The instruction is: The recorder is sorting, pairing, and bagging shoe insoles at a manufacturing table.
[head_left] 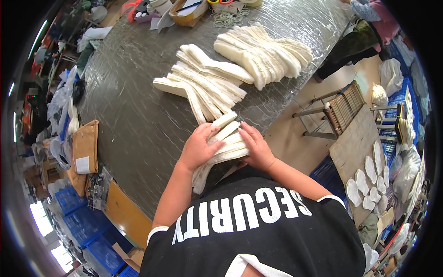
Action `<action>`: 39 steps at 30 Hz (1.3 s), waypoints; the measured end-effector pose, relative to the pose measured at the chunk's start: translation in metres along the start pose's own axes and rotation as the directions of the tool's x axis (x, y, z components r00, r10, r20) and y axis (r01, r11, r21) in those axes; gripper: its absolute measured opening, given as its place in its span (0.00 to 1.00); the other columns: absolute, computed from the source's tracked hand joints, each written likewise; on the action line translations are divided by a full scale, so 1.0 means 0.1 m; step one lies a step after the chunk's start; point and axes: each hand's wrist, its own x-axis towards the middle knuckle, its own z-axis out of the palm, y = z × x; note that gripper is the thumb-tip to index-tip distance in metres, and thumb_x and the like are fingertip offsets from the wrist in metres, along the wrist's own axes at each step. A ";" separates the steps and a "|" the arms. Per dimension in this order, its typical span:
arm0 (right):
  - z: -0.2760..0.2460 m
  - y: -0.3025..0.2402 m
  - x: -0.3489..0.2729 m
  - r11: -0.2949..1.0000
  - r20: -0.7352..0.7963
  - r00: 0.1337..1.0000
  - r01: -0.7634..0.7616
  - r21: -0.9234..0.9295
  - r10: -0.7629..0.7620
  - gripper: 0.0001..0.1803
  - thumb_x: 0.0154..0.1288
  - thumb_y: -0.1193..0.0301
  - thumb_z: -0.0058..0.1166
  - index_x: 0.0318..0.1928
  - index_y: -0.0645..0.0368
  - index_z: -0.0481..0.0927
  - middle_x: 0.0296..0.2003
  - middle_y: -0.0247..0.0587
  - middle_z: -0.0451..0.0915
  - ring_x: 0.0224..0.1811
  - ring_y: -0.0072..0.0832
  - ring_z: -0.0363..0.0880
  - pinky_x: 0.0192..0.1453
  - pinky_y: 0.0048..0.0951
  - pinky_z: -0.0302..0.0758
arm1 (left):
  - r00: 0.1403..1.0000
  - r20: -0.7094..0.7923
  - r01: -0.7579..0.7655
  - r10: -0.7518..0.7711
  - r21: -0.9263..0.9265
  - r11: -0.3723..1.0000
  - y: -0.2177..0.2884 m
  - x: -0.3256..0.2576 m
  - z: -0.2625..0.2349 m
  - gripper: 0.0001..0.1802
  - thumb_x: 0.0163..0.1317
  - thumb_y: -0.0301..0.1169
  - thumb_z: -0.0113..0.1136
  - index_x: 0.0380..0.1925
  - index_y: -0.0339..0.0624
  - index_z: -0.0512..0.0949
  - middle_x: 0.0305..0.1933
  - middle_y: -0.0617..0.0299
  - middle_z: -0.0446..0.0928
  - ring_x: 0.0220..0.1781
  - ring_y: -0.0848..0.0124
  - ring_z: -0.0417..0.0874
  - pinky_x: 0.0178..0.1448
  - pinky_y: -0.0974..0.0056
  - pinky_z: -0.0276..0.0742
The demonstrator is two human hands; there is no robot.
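At the table's near edge, close to my body, lies a loose bunch of cream-white fleecy insoles. My left hand grips its left side, the thumb across the top piece. On the right side my right hand holds the same bunch, fingers bent over the edge. The undersides of the pieces and some fingertips are hidden. Just beyond my hands a fanned row of similar insoles leans piece on piece. Behind it, to the right, is a second fanned row.
The dark table has a wrinkled, shiny cover. Along its far edge are a cardboard box and a heap of rubber bands. A metal-legged stool and a board with white cutouts stand right. Another person is at far right.
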 end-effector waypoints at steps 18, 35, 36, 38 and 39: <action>-0.18 -0.13 0.43 0.982 0.249 0.961 0.075 0.175 -0.117 0.54 0.36 0.55 0.75 0.65 0.56 0.63 0.62 0.52 0.63 0.69 0.52 0.55 0.72 0.48 0.55 | 1.000 0.025 -0.011 0.001 0.408 0.913 -0.12 -0.59 0.16 0.50 0.44 0.31 0.68 0.67 0.33 0.53 0.61 0.44 0.67 0.60 0.49 0.70 0.64 0.53 0.65; -0.69 0.71 2.26 0.998 0.210 0.976 -0.043 -0.047 0.052 0.13 0.56 0.80 0.48 0.42 0.53 0.75 0.56 0.47 0.70 0.49 0.48 0.77 0.54 0.40 0.74 | 0.994 -0.096 -0.017 0.059 0.385 0.923 0.34 0.24 -0.30 0.29 0.49 0.27 0.65 0.55 0.41 0.73 0.65 0.54 0.67 0.68 0.53 0.62 0.71 0.51 0.57; -0.70 0.73 2.29 0.997 0.273 0.961 -0.031 -0.069 0.049 0.11 0.56 0.80 0.49 0.39 0.54 0.77 0.56 0.47 0.70 0.49 0.48 0.77 0.54 0.40 0.74 | 0.992 -0.113 -0.003 0.049 0.379 0.926 0.34 0.34 -0.21 0.29 0.49 0.27 0.65 0.55 0.41 0.73 0.65 0.54 0.67 0.68 0.53 0.62 0.71 0.51 0.57; -0.66 0.74 2.25 0.997 0.267 0.963 -0.001 -0.075 0.021 0.09 0.56 0.80 0.50 0.36 0.56 0.78 0.56 0.48 0.70 0.49 0.47 0.77 0.54 0.40 0.74 | 0.978 -0.163 -0.034 0.132 0.499 0.866 0.30 0.50 -0.06 0.27 0.51 0.29 0.65 0.53 0.42 0.74 0.64 0.55 0.67 0.68 0.54 0.63 0.73 0.49 0.53; -0.64 0.72 2.24 0.997 0.247 0.969 0.016 -0.075 0.003 0.06 0.55 0.79 0.51 0.34 0.57 0.78 0.56 0.48 0.70 0.48 0.47 0.77 0.53 0.40 0.74 | 0.980 -0.171 -0.007 0.106 0.499 0.867 0.27 0.52 -0.01 0.25 0.51 0.30 0.65 0.52 0.43 0.75 0.64 0.57 0.68 0.68 0.57 0.63 0.73 0.48 0.50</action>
